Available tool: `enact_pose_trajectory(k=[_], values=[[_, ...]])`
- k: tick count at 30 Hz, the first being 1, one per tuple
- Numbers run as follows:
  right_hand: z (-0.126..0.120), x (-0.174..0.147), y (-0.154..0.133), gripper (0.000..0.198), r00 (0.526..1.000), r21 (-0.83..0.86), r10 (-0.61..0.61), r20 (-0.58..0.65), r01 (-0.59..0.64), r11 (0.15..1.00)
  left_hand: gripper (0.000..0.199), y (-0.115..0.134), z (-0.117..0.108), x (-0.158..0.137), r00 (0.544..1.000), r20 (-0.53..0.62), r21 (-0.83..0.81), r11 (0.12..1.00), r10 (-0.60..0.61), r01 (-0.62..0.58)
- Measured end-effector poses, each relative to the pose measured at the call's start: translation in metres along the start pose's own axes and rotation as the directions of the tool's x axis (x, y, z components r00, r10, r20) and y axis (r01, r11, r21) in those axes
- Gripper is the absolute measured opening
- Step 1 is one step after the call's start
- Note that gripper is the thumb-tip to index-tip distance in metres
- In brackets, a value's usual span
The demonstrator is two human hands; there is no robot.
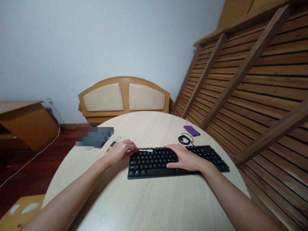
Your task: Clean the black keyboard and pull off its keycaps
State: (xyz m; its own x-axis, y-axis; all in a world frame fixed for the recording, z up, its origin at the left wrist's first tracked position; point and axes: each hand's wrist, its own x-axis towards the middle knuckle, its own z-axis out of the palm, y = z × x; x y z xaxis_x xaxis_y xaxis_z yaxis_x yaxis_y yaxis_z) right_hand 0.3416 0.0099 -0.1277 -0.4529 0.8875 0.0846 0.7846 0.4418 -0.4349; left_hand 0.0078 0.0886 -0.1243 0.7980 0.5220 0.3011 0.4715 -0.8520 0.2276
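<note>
Behind everything, a plain pale wall [101,38]; along the right, a large slatted wooden frame [240,86], tilted, with thick bars across narrow slats and dark gaps; in the middle, a round, pale surface [154,205] with faint wood grain; down at the left, dark reddish floor [36,154]; past the far edge of the surface, a headboard [126,93] with an arched wooden rim and two cream panels; at the left, near the wall, a wooden desk [45,118], partly out of view.

Flat on the surface, slightly angled, a black keyboard [154,162]; across it, just left of the number pad, the right hand [185,158], palm down, fingers spread and released, thumb over the lower letter rows; at the keyboard's upper left corner, the left hand [122,149], fingers bent together in a pinch; beyond the left hand, near the surface's left edge, a dark item [99,136], pixelated past naming; beyond the keyboard at the right, a folded purple cloth [192,130]; between cloth and keyboard, a coiled black cable [184,143]; just beyond the left hand, a small dark piece [112,144], too small to identify; slimmest of all, a white stick [146,150], grasped at one end by the left fingers, stretched along the upper key rows; cannot tell whether touching the keys or just above.
</note>
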Motion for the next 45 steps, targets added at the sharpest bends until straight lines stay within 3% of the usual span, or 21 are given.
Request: enact_pose_trajectory(k=[5, 15, 19, 25, 32, 37, 45], values=[[0.0, 0.0, 0.0, 0.077, 1.0, 0.002, 0.002, -0.002, -0.002, 1.0, 0.026, -0.006, -0.013, -0.004, 1.0, 0.029, -0.035, 0.999, -0.006, 0.007], [0.0, 0.0, 0.0, 0.076, 1.0, -0.006, -0.007, -0.005, 0.007, 1.0, 0.03, 0.007, 0.012, 0.003, 0.999, -0.032, -0.029, 0.999, -0.025, 0.024], [0.0, 0.0, 0.0, 0.077, 1.0, -0.013, -0.009, 0.001, 0.009, 1.0, 0.03, 0.01, 0.007, 0.003, 1.0, -0.021, 0.02, 1.0, -0.02, 0.02], [0.0, 0.0, 0.0, 0.077, 1.0, -0.007, -0.003, 0.001, 0.003, 1.0, 0.026, -0.006, -0.007, -0.005, 0.999, -0.023, 0.054, 0.998, 0.028, -0.027], [0.001, 0.0, 0.001, 0.077, 1.0, -0.009, -0.008, 0.001, 0.008, 1.0, 0.027, -0.007, 0.006, -0.002, 0.994, -0.079, 0.064, 0.996, 0.072, -0.067], [0.002, 0.0, 0.002, 0.078, 1.0, -0.008, -0.005, -0.002, 0.005, 1.0, 0.026, 0.001, 0.015, 0.001, 0.997, -0.068, 0.048, 0.998, 0.036, -0.033], [0.001, 0.0, 0.001, 0.078, 1.0, -0.006, -0.002, 0.002, 0.002, 1.0, 0.027, 0.004, 0.001, 0.0, 0.999, -0.034, 0.027, 1.0, -0.007, 0.008]])
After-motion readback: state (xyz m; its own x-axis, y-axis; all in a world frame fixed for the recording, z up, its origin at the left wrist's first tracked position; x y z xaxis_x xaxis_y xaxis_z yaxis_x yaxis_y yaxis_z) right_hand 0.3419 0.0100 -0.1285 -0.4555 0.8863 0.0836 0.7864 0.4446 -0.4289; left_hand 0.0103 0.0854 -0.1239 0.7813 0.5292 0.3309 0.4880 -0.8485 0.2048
